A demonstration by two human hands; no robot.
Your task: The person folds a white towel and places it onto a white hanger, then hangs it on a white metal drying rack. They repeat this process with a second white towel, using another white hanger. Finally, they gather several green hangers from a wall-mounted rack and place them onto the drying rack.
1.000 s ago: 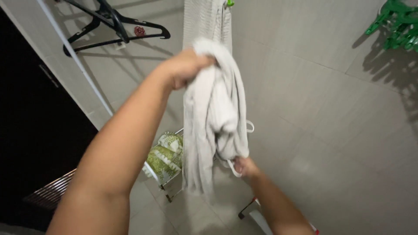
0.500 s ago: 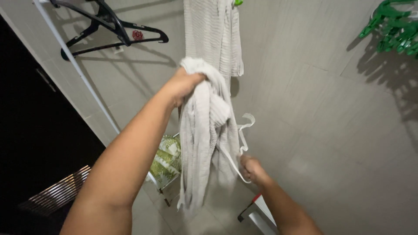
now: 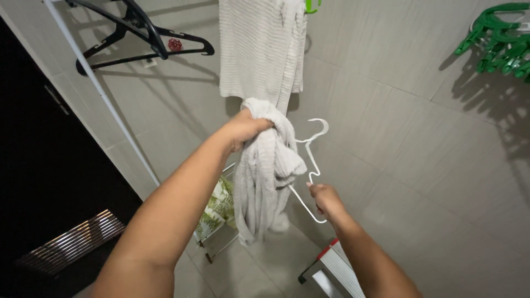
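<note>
My left hand (image 3: 243, 128) is raised and grips the bunched top of a pale grey towel-like garment (image 3: 264, 176), which hangs down in folds below the fist. My right hand (image 3: 326, 200), lower and to the right, holds a white wire hanger (image 3: 310, 160) by its frame, with the hook pointing up beside the garment. The hanger touches or runs just behind the cloth's right edge.
A striped white cloth (image 3: 259, 47) hangs on the tiled wall above on a green hanger (image 3: 312, 5). Black hangers (image 3: 144, 36) hang on a white rail (image 3: 99, 88) at upper left, green hangers (image 3: 499, 41) at upper right. Below are a leaf-print basket (image 3: 216, 212) and a step stool (image 3: 331, 273).
My left hand has carried the garment rightward and slightly lower. My right hand has lifted the white hanger out from behind the cloth, so its hook now shows.
</note>
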